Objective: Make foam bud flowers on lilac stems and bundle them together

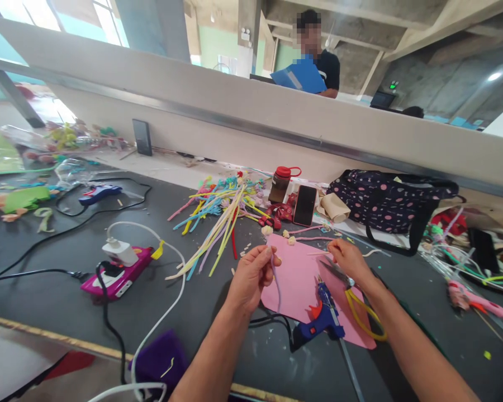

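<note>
My left hand [254, 273] pinches a lavender pipe cleaner [278, 287], its lower end hanging over a pink sheet [293, 273]. A small cream flower [267, 230] shows just above those fingertips; whether it is joined to the stem I cannot tell. Over the sheet's far right part, my right hand [347, 258] is closed, and what its fingers hold is hidden. Beneath that hand lie scissors with yellow handles [362, 318]. A blue hot glue gun [324, 318] rests on the sheet's near edge. Pink stems [312, 238] with cream flower heads lie along the far edge.
Several coloured pipe cleaners [222, 223] lie piled behind my left hand. A bottle [280, 187], a phone [305, 205] and a dark patterned bag [389, 201] stand at the partition. At left, a magenta power strip [119, 276] trails cables. A person [329, 70] holds a blue folder beyond.
</note>
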The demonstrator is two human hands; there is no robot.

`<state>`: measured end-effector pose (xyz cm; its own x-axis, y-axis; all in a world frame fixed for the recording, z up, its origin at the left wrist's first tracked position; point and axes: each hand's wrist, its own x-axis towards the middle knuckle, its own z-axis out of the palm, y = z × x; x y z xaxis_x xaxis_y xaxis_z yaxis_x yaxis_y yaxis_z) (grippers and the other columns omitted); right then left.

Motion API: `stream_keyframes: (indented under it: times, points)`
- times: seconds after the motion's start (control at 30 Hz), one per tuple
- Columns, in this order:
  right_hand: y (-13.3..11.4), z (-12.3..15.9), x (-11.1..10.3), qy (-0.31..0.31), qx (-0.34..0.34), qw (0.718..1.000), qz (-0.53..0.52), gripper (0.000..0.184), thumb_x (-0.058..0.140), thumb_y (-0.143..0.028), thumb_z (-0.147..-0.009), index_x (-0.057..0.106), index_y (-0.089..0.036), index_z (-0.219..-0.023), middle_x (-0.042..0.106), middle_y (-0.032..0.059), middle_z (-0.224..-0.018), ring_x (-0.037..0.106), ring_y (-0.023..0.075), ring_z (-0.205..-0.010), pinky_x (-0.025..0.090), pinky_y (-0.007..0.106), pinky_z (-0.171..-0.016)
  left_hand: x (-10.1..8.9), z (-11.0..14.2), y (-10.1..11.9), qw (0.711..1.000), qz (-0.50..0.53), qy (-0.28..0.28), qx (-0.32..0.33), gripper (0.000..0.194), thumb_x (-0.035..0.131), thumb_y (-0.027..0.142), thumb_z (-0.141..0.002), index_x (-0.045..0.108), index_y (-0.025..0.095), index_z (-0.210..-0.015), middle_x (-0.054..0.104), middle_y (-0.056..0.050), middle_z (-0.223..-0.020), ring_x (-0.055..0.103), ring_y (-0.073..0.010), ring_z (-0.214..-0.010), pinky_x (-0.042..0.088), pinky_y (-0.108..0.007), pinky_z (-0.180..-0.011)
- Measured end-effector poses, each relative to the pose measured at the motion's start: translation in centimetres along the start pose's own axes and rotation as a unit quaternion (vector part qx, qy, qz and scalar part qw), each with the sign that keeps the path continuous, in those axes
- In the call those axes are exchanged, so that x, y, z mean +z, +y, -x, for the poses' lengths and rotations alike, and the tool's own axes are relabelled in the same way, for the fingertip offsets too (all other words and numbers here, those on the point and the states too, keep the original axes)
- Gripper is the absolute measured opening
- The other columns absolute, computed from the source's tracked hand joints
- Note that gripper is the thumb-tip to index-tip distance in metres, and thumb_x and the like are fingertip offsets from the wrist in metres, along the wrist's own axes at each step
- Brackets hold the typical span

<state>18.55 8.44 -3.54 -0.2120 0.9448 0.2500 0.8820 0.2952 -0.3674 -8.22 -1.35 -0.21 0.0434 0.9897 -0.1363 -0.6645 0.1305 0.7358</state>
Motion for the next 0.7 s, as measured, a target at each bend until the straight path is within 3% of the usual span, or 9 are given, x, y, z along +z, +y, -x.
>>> stream_keyframes:
  times: [0.27,0.43,0.7]
  points:
    - [-0.9,-0.3,-0.2,0.036,0.029,0.999,0.007,0.024,0.033,-0.028,-0.082,0.047,-0.021,-0.064,0.058,0.0039,-0.06,0.052,0.0172,-0.058,0.03,0.026,-0.054,-1.0,0.7,3.7,0.996,0.082,-0.04,-0.007,0.02,0.063,0.025,-0.071,0.058,0.016,-0.088,0.051,0.006,-0.055,0.031,0.0005,-0.035,0.019,-0.01,-0.031]
    - [-0.2,-0.8,-0.5,0.027,0.048,0.998,-0.013,0.03,0.034,-0.031,-0.081,0.047,-0.021,-0.056,0.054,0.0018,-0.05,0.05,0.0154,-0.051,0.031,0.026,-0.052,-1.8,-0.4,2.3,0.998,0.046,-0.028,-0.039,0.021,0.064,0.026,-0.071,0.058,0.015,-0.088,0.053,0.005,-0.055,0.035,-0.0006,-0.035,0.021,-0.011,-0.031]
    - [-1.1,1.4,-0.5,-0.059,0.028,0.995,-0.082,0.019,0.038,-0.031,-0.081,0.053,-0.02,-0.077,0.057,-0.0043,-0.05,0.053,0.0129,-0.048,0.036,0.022,-0.051,-1.4,-0.8,-0.4,0.996,-0.066,0.001,-0.06,0.025,0.065,0.031,-0.071,0.059,0.014,-0.088,0.061,0.001,-0.059,0.041,-0.0016,-0.036,0.025,-0.013,-0.034]
